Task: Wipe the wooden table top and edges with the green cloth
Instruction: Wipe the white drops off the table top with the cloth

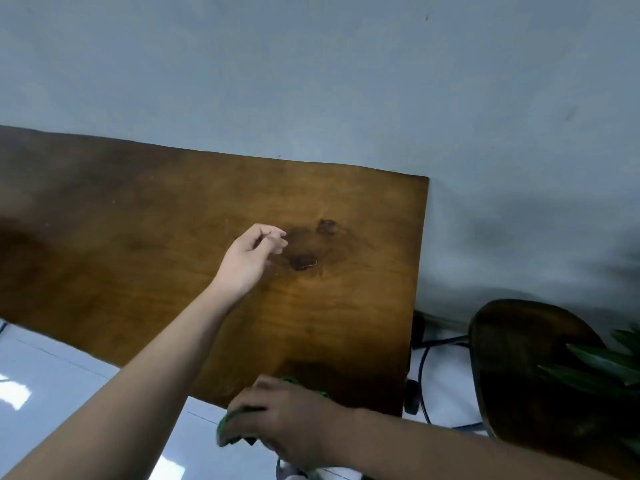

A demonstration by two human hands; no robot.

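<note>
The wooden table (173, 237) stands against a pale wall (311, 64), with dark stains (308, 247) near its middle. The left hand (251, 258) reaches out over the top beside the stains, empty, fingers loosely curled and slightly parted. The right hand (287, 420) presses down on the green cloth (228, 427) at the near edge of the table, fingers closed around it. A dark round chair seat (519, 375) and some green leaves (602, 368) sit to the right.
</note>
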